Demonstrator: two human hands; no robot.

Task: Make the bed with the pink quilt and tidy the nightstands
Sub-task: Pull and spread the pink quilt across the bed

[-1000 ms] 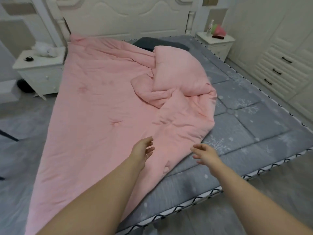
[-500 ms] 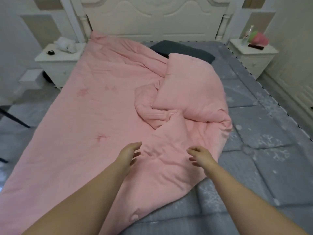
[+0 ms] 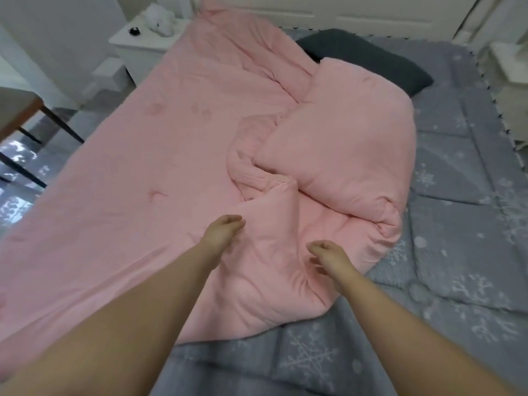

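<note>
**Both hands over the bunched pink quilt**

Both hands reach forward over the bed. My left hand (image 3: 221, 231) hangs over the quilt's raised fold with its fingers bent downward; I cannot tell whether they grip cloth or only touch it. My right hand (image 3: 331, 257) sits just beside the same fold on its right flank, fingers curled inward, and again I cannot tell whether any cloth is held.

For edges and room: the pink quilt (image 3: 143, 181) lies flat over the left half of the bed and runs off its left edge. Its right part is folded back on itself into a thick heap (image 3: 343, 144) near the middle. Right of that heap the grey snowflake-patterned mattress cover (image 3: 457, 252) lies bare as far as its trimmed right edge, and also along the foot in front of me. A dark grey pillow (image 3: 368, 57) lies at the head end, partly under the heap.

A white nightstand (image 3: 143, 44) stands left of the bed, carrying a small black object (image 3: 133, 31) and a white crumpled item (image 3: 160, 21). Another nightstand (image 3: 511, 64) is at the right edge.

No writing is readable.
</note>
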